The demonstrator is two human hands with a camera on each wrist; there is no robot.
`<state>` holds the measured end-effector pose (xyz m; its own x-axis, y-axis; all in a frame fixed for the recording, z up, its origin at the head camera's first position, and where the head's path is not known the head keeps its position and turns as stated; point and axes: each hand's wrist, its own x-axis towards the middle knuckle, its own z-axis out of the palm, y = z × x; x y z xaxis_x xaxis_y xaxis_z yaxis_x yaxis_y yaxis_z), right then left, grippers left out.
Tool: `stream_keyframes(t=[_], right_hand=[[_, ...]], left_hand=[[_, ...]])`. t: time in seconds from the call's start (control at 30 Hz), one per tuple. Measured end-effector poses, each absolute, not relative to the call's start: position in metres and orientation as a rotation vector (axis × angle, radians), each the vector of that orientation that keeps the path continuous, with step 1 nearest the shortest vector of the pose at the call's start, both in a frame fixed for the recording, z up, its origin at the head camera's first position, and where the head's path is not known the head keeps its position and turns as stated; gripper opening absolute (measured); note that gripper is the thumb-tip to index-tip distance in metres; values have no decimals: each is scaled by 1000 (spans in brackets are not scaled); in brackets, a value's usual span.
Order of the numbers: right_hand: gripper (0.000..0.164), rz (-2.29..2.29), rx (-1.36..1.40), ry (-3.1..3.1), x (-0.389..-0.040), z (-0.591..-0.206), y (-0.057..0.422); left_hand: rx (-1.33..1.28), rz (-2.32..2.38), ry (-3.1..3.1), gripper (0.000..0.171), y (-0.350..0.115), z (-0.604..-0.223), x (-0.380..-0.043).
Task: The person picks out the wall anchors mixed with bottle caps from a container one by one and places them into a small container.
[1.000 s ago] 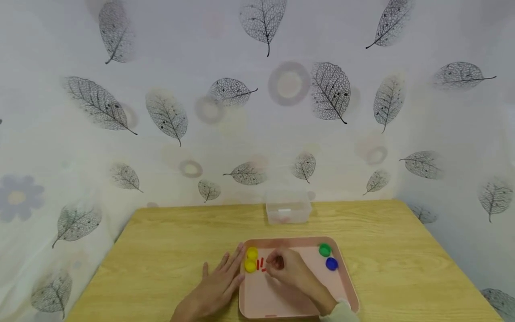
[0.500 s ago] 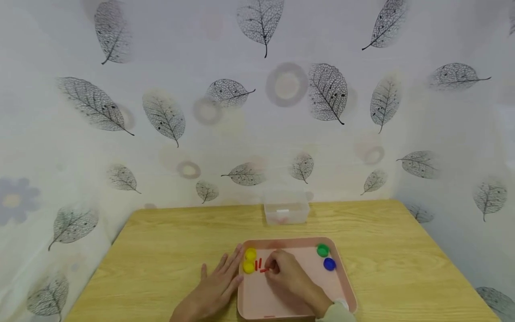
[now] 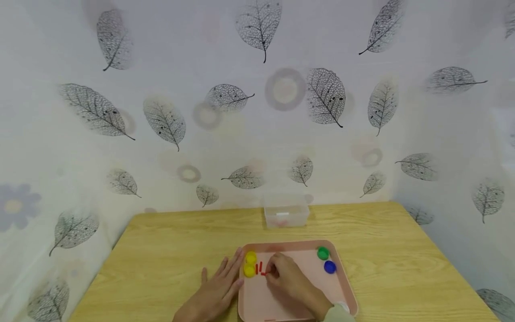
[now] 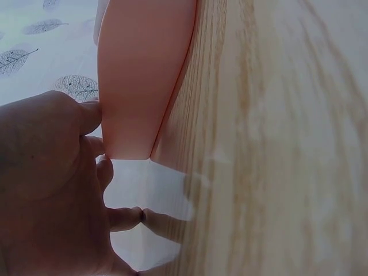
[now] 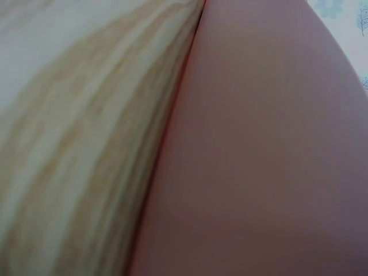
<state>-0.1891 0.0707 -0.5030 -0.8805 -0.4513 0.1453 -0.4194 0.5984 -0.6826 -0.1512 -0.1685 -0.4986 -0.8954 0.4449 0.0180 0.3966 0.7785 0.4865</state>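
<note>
A pink tray (image 3: 257,302) lies on the wooden table, its outer side (image 4: 141,75) large in the left wrist view. My left hand (image 3: 216,288) rests at its left edge with fingers spread and fairly straight, touching the rim. Over the tray, my right hand (image 3: 287,278) has thumb and index finger together at the end of a short red stick (image 3: 263,273), apparently pinching it. Two more red sticks stand out beside it, a left one (image 3: 256,269) and a right one (image 3: 260,266). The right wrist view shows only tray wall (image 5: 259,144) and table, no hand.
Two yellow round caps (image 3: 250,264) sit at the tray's left side. A green cap (image 3: 323,253) and a blue cap (image 3: 330,267) lie at its upper right. Behind the tray, a clear plastic box (image 3: 286,217) stands by the leaf-patterned backdrop (image 3: 249,134).
My right thumb and index finger have come down from just above the lowest red stick to its right end. The left hand keeps its place at the rim.
</note>
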Motion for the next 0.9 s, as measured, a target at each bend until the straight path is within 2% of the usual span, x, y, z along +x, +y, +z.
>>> stream_keyframes(t=[0.6, 0.9], right_hand=[[9, -1174, -802, 2822, -188, -495, 77], [7, -1328, -776, 2817, -181, -475, 90]], left_hand=[[712, 728, 2907, 57, -169, -500, -152], [682, 724, 2843, 57, -170, -499, -150]])
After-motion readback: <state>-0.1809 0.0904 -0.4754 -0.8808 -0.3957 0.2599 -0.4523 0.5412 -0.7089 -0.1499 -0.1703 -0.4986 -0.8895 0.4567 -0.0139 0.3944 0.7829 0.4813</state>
